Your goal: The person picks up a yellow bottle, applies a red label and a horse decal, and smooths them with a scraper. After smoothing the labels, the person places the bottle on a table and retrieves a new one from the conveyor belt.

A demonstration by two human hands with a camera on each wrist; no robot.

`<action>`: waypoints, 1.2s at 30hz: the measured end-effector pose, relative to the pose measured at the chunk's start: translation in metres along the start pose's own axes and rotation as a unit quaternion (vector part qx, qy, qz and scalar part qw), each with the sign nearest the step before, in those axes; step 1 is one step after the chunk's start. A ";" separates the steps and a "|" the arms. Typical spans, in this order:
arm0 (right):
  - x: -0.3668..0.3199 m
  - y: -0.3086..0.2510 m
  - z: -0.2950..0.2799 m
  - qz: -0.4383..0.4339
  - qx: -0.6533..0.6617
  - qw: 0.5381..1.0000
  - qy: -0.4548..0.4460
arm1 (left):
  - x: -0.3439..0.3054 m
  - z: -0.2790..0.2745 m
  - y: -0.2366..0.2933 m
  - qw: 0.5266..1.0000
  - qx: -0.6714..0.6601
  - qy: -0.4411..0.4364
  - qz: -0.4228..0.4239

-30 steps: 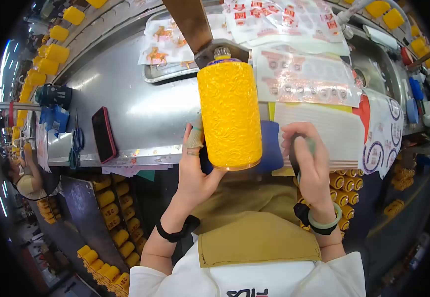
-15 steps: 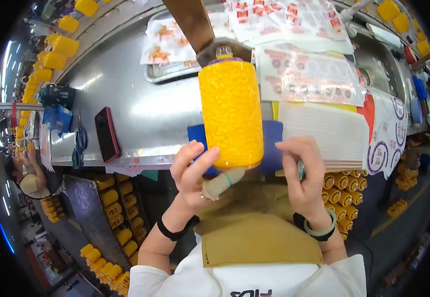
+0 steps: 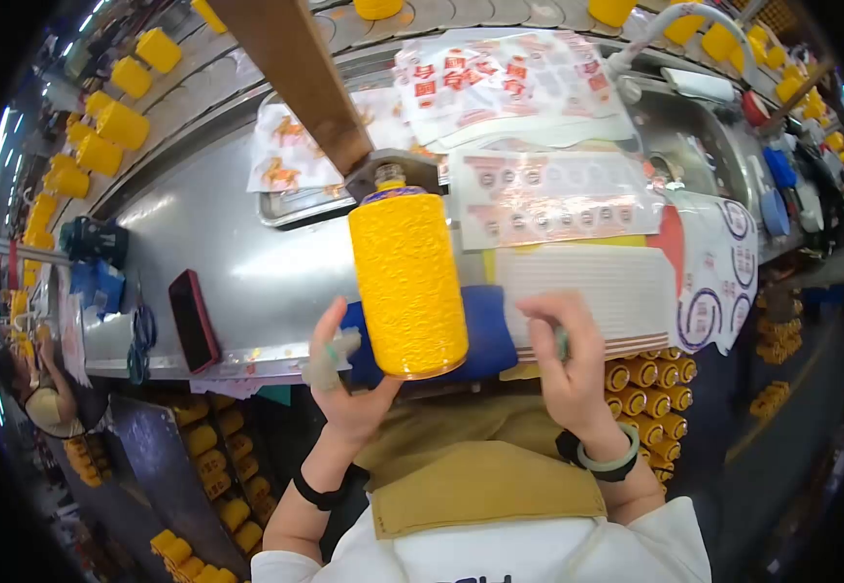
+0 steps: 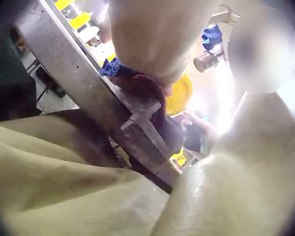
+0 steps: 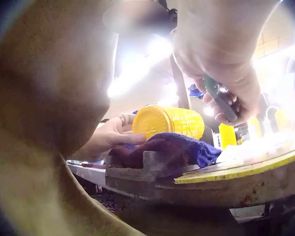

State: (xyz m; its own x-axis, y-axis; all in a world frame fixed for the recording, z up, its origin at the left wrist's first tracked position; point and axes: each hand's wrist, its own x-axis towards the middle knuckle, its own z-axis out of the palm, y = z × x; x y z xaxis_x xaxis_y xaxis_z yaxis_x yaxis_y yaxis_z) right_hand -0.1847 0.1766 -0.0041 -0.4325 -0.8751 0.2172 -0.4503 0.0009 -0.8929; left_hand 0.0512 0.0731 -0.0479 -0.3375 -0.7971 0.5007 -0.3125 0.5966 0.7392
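A yellow embossed bottle (image 3: pixel 407 282) lies with its clear neck against a dark holder (image 3: pixel 393 173), its base facing the person, above a blue cloth (image 3: pixel 490 330). The left hand (image 3: pixel 344 379) is at the base's left side, thumb near the bottom edge, fingers extended, one finger wearing a pale cover (image 3: pixel 323 367). In the right wrist view, that hand (image 5: pixel 108 135) touches the bottle (image 5: pixel 179 120) near its base. To the right of the bottle, the right hand (image 3: pixel 573 360) is raised, fingers curled round a small dark and green tool (image 5: pixel 220 101).
A phone (image 3: pixel 195 321) and blue-handled scissors (image 3: pixel 140 340) lie left on the metal table (image 3: pixel 218 233). Printed sheets (image 3: pixel 558 199) and a striped white stack (image 3: pixel 587 291) are at right. A brown beam (image 3: pixel 296 78) slants above the bottle. Yellow bottles (image 3: pixel 650 398) fill racks below.
The head view has shifted, so the bench appears lower. The left fingers have moved off the bottle's lower front to its left side. The right hand stays at the bottle's right with the tool.
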 end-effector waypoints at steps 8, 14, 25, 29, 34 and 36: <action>0.014 -0.015 -0.001 0.011 -0.003 0.999 -0.050 | 0.024 -0.005 0.025 0.995 0.038 -0.055 0.078; 0.018 -0.016 -0.003 0.014 -0.026 0.999 -0.040 | 0.032 0.002 0.034 0.994 -0.022 -0.079 -0.069; 0.088 0.069 -0.114 0.049 -0.356 0.927 -0.106 | 0.028 0.010 0.019 0.978 -0.099 -0.124 -0.134; 0.144 0.117 -0.181 0.131 -0.516 0.842 -0.085 | 0.030 0.010 0.020 0.981 -0.084 -0.126 -0.125; 0.195 0.177 -0.208 0.147 -0.547 0.816 -0.119 | 0.029 0.011 0.020 0.981 -0.081 -0.122 -0.130; 0.208 0.207 -0.212 0.147 -0.543 0.813 -0.151 | 0.027 0.013 0.020 0.975 -0.121 -0.108 -0.155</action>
State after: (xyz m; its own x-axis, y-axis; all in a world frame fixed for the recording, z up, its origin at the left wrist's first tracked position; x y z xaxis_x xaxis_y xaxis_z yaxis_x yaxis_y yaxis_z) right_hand -0.5336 0.0978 -0.0601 -0.5079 -0.8387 -0.1964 -0.8574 0.5142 0.0217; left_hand 0.0246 0.0641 -0.0253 -0.4480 -0.8814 0.1500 -0.2184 0.2706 0.9376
